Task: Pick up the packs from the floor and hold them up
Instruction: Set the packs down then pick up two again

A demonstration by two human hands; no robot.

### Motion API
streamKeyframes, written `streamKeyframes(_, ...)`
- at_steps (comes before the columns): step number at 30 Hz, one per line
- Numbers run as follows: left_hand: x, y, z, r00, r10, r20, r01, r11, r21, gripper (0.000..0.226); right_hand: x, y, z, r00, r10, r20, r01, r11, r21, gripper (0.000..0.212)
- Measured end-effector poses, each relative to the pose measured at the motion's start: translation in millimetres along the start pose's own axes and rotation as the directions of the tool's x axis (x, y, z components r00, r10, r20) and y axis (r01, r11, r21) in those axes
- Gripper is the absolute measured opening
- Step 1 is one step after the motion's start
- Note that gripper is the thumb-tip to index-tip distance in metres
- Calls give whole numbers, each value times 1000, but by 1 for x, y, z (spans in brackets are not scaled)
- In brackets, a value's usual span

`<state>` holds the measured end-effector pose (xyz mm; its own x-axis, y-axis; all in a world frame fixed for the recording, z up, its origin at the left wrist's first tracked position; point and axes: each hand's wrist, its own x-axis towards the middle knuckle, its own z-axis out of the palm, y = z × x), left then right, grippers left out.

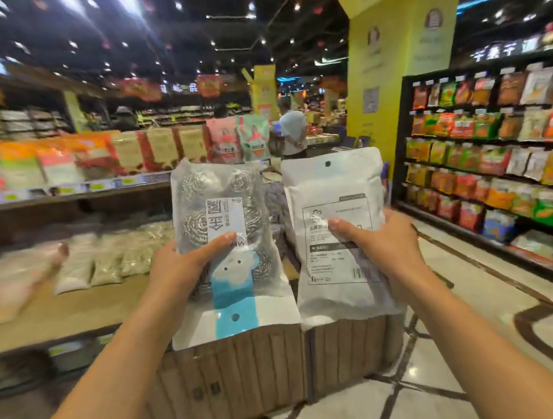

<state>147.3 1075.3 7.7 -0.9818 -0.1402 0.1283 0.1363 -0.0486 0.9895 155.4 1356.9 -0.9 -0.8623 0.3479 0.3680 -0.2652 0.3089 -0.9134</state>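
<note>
I hold two packs up in front of me at chest height. My left hand grips a clear pack of steel wool scourers; it is upside down, with a blue and white header at the bottom and my thumb across its label. My right hand grips a white pack that shows its printed back label, with the hang hole at the top and my thumb on the label. The two packs sit side by side, almost touching.
A wooden display crate stands directly below the packs. To the left a low shelf holds bagged goods. Snack shelves line the right side beyond a tiled aisle. A yellow pillar and shoppers are farther back.
</note>
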Motion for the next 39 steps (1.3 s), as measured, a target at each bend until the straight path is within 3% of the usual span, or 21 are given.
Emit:
streamKeyframes(4, 5, 2, -112, 994, -2, -112, -1, 1000, -19, 38, -14, -26, 101, 992, -30, 125, 28, 999, 25, 19)
streamKeyframes(7, 4, 8, -197, 982, 1, -190, -9, 999, -45, 30, -32, -49, 180, 982, -36, 187, 26, 998, 53, 15)
streamKeyframes(12, -3, 19, -335, 956, -26, -293, 14, 999, -43, 57, -72, -89, 314, 954, -34, 299, -2, 993, 118, 19)
streamKeyframes(16, -16, 29, -431, 904, -34, -427, 20, 999, -38, 40, -105, -116, 418, 923, -20, 384, -43, 987, 154, 33)
streamKeyframes(19, -25, 33, -493, 860, -44, -509, 38, 999, -21, 32, -128, -139, 489, 880, -33, 474, -52, 985, 166, 27)
streamKeyframes(22, -31, 30, -549, 803, -33, -595, 28, 999, -18, 25, -150, -158, 558, 832, -56, 552, -61, 979, 193, 32)
streamKeyframes(32, -23, 25, -723, 558, -11, -830, 27, 1000, 5, 33, -206, -207, 803, 635, -154, 757, -160, 932, 324, 34)
streamKeyframes(39, -21, 36, -836, 377, 8, -926, 66, 997, 36, 31, -255, -256, 952, 407, -278, 870, -179, 910, 375, 25)
